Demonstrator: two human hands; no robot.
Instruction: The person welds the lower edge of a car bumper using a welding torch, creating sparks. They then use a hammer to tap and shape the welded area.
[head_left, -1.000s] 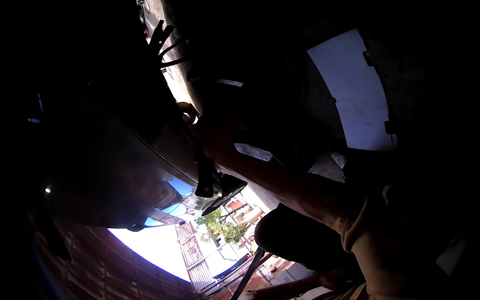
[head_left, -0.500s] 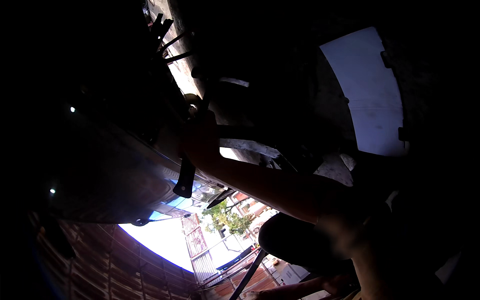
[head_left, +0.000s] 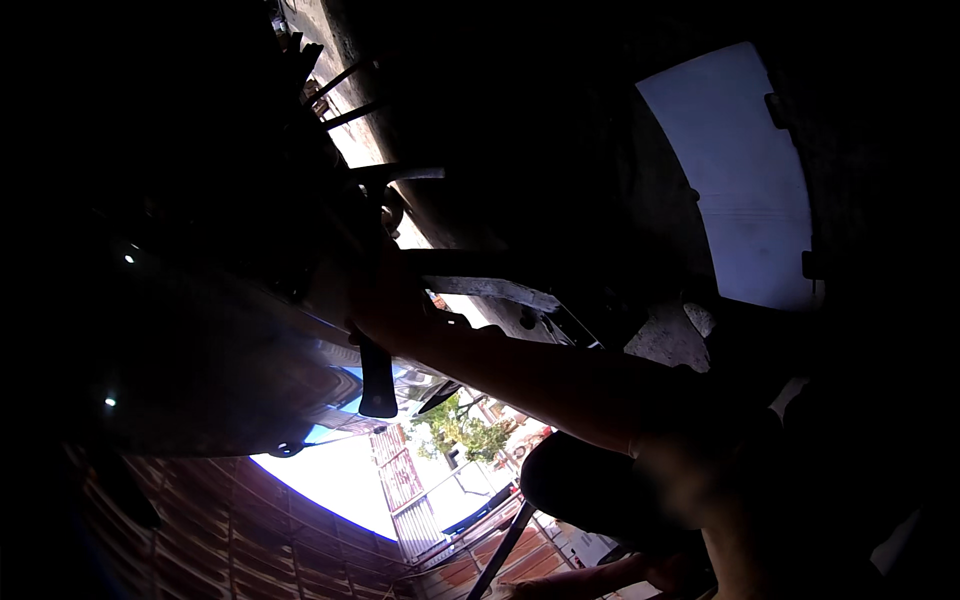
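The scene is very dark. My right hand (head_left: 385,300) is closed around the handle of a hammer (head_left: 378,388), its forearm stretching in from the lower right. Below the fist the flared handle end shows against the bright background; above it, the head lies crosswise by dark parts. Just left of the hand is a glossy, dark, curved body panel (head_left: 220,370), with reflections along its lower edge. At the bottom edge lies another forearm, seemingly ending in my left hand (head_left: 512,588), whose fingers are too dark and cut off to read.
A pale curved sheet (head_left: 745,190) with notched edges lies at the right. A light-edged bar (head_left: 500,290) runs beside the forearm. Thin dark rods (head_left: 355,112) stick out at the upper left. Beyond are a corrugated roof (head_left: 220,520), a tree (head_left: 465,435) and a slanting pole (head_left: 505,550).
The hammer has swung: its head has moved left and slightly down, its handle end lower and more upright. My right hand has shifted slightly left. The view has shifted a little.
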